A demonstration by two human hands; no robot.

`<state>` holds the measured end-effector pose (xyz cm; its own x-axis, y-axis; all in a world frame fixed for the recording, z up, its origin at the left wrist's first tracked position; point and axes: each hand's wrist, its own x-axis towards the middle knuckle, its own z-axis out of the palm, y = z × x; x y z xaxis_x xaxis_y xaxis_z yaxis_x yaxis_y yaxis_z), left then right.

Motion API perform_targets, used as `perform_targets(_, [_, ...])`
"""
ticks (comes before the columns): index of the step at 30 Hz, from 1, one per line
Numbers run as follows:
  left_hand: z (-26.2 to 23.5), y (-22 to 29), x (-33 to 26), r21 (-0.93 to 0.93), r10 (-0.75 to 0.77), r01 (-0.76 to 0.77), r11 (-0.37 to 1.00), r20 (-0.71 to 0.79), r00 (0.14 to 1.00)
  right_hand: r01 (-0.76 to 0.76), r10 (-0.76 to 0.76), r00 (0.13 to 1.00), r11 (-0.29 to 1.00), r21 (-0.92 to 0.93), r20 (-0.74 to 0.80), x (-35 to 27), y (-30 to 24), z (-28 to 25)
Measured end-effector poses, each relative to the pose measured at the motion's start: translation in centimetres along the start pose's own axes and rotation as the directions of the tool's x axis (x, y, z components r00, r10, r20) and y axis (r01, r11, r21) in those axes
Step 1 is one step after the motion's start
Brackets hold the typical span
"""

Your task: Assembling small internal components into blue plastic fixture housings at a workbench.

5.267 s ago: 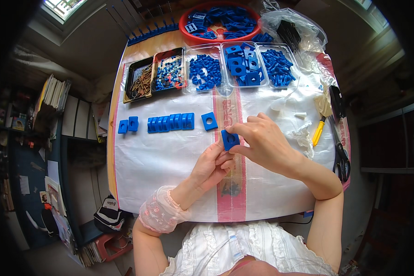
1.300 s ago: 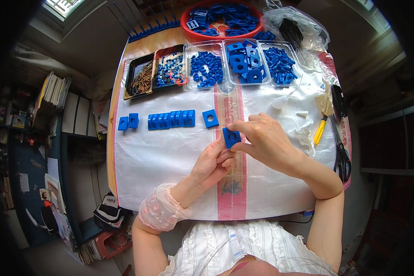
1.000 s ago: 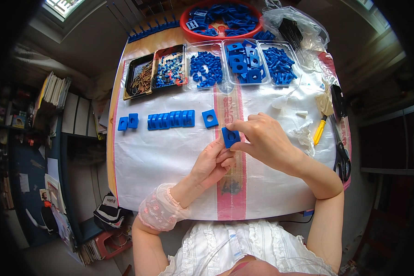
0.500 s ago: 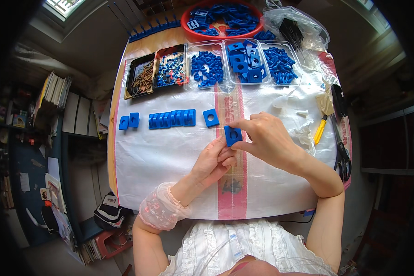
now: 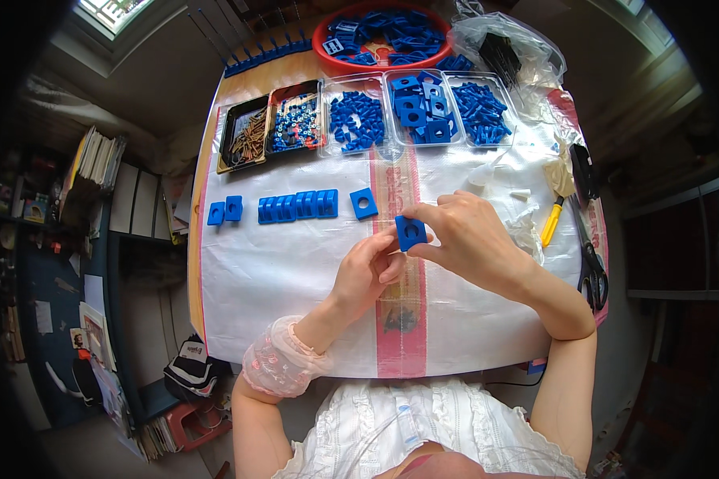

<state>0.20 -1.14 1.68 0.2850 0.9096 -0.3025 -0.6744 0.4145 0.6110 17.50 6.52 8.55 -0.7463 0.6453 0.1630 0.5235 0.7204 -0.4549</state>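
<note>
A small blue square plastic plate with a round hole [image 5: 411,234] is held up over the middle of the table. My right hand [image 5: 475,243] pinches it by its right side, forefinger at the top corner and thumb at the bottom. My left hand [image 5: 365,271] is closed with its upper fingers against the plate's left edge; their tips go partly out of sight behind it. Just beyond lies another blue holed plate [image 5: 364,203]. To the left stands a row of several blue pieces [image 5: 298,206], then two single blue pieces [image 5: 224,210].
Along the back are a tray of screws [image 5: 248,137], a tray of small mixed parts [image 5: 295,120] and clear boxes of blue parts [image 5: 358,120]. Behind them sits a red basin [image 5: 321,49]. At right lie a yellow-handled cutter [image 5: 551,223], black scissors [image 5: 593,279] and crumpled plastic [image 5: 523,231].
The held plate has shifted slightly to the right with both hands. My left fingers have changed position, the thumb side leaving the plate's face and the lower fingers curling differently.
</note>
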Motion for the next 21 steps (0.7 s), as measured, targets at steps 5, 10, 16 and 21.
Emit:
perform_targets(5, [-1.3, -0.5, 0.3, 0.380, 0.083, -0.073, 0.922, -0.012, 0.996, 0.011, -0.011, 1.000, 0.999, -0.034, -0.003, -0.2, -0.1, 0.2])
perform_targets(10, [-1.1, -0.6, 0.3, 0.445, 0.144, -0.122, 0.887, -0.016, 0.990, 0.030, -0.031, 0.999, 0.998, -0.048, -0.016, -0.4, -0.4, 0.6])
perform_targets(16, [-1.2, -0.6, 0.3, 0.504, 0.165, -0.129, 0.854, -0.028, 0.986, 0.037, -0.036, 0.999, 0.996, -0.079, 0.014, -0.5, -0.4, 1.3])
perform_targets(21, [-0.5, -0.5, 0.2, 0.552, 0.174, -0.131, 0.823, -0.026, 0.984, 0.027, -0.020, 0.997, 0.995, -0.095, 0.074, -0.5, -0.2, 0.8])
